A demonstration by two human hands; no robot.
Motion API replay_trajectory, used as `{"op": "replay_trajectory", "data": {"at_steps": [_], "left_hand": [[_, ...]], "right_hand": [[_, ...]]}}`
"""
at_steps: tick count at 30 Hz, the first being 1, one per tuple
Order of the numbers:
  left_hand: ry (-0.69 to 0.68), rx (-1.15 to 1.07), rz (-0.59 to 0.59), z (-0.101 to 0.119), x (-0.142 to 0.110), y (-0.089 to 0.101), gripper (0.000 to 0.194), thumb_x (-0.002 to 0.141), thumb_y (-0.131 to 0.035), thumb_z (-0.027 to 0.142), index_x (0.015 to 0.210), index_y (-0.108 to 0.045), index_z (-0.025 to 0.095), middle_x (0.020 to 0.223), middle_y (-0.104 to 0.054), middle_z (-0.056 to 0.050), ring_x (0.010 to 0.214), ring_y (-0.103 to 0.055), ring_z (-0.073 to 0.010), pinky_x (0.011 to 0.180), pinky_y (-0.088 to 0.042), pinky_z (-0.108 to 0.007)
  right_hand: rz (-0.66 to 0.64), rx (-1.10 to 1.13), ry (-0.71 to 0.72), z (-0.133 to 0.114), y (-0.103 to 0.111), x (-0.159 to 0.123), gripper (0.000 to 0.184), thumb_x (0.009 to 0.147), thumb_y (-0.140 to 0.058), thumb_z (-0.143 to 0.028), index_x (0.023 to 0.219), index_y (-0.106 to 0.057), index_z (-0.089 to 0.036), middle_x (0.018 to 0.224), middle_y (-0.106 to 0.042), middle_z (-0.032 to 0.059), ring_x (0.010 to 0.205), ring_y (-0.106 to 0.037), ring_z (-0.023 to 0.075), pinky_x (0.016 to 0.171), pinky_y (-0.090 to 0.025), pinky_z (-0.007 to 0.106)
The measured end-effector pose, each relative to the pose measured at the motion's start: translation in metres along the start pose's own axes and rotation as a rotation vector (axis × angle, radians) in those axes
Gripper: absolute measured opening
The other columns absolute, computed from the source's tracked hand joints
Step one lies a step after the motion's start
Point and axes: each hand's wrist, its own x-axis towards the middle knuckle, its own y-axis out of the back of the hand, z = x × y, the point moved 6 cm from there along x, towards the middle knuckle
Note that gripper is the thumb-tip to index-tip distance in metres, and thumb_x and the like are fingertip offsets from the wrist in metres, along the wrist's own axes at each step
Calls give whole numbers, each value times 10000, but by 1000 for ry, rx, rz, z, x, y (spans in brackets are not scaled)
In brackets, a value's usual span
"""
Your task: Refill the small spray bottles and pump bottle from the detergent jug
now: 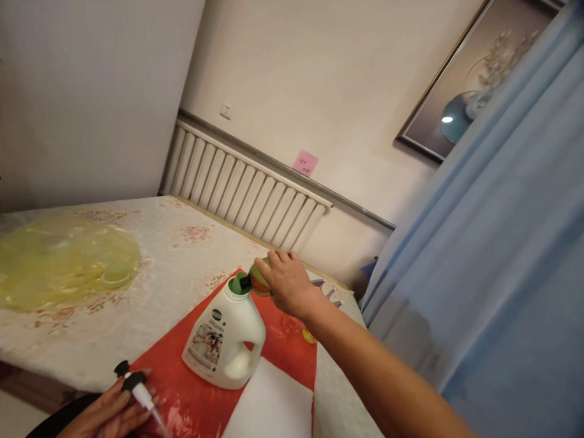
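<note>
My right hand (pixel 290 283) is wrapped round a small green bottle (pixel 261 277), tipped on its side. The bottle's black neck rests at the green-rimmed mouth of a white plastic jug (pixel 225 344). Upright, with its handle toward the right, the jug carries a picture label. Whether liquid flows between them cannot be made out. At the lower left, my left hand (pixel 110 411) holds a pump dispenser top (pixel 135 385) with a black head and collar, a white body and a clear tube trailing over the red sheet (pixel 157 361).
A white board or paper (pixel 271 407) lies before the jug. Behind my right wrist are grey scissor-like handles (pixel 334 297) and a small yellow item (pixel 309 336). A yellow translucent plastic bag (pixel 55 262) covers the table's left side. A blue curtain (pixel 511 252) hangs at right.
</note>
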Motion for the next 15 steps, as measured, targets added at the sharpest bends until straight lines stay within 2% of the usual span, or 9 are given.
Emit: {"op": "replay_trajectory", "data": {"at_steps": [3, 5, 7, 10, 13, 15], "left_hand": [[-36, 56, -43, -1, 7, 4, 414, 654, -854, 140, 1034, -734, 253, 1006, -802, -32, 936, -743, -298, 814, -644, -424], [-62, 62, -48, 2, 4, -7, 369, 631, -872, 157, 959, -741, 261, 996, -800, 5, 924, -742, -275, 794, -654, -420], [-120, 82, -67, 9, -8, -34, 368, 631, -876, 178, 963, -737, 256, 1008, -791, 8, 919, -737, -250, 789, -659, -393], [-234, 155, -57, 24, -33, -87, 374, 639, -873, 190, 982, -730, 227, 1013, -774, -10, 901, -732, -216, 807, -653, -341], [-356, 219, -89, 36, -56, -139, 466, 628, -875, 201, 1061, -710, 239, 943, -767, -4, 843, -742, -214, 744, -665, -314], [-423, 241, -106, 39, -67, -165, 426, 650, -863, 236, 1045, -706, 225, 951, -769, -12, 841, -744, -214, 745, -663, -307]], "right_hand": [[4, 254, -152, 10, -20, -19, 711, 698, -770, -281, 1330, -454, -204, 1226, -578, 129, 1121, -507, 307, 912, -411, 427], [54, 453, -240, 14, -34, -37, 785, 662, -822, -355, 1340, -451, -219, 1248, -585, 113, 1131, -522, 302, 930, -429, 429], [132, 648, -295, 12, -49, -59, 845, 637, -851, -356, 1364, -439, -234, 1260, -592, 104, 1161, -531, 299, 964, -429, 434], [226, 903, -371, 0, -71, -93, 919, 587, -888, -343, 1387, -443, -256, 1312, -576, 101, 1202, -537, 313, 1015, -420, 450], [235, 1081, -487, -19, -92, -124, 981, 513, -922, -310, 1378, -464, -253, 1343, -570, 97, 1235, -530, 331, 1052, -411, 466], [200, 1179, -557, -34, -103, -141, 993, 490, -925, -269, 1373, -470, -255, 1370, -559, 95, 1267, -514, 337, 1074, -399, 471]]}}
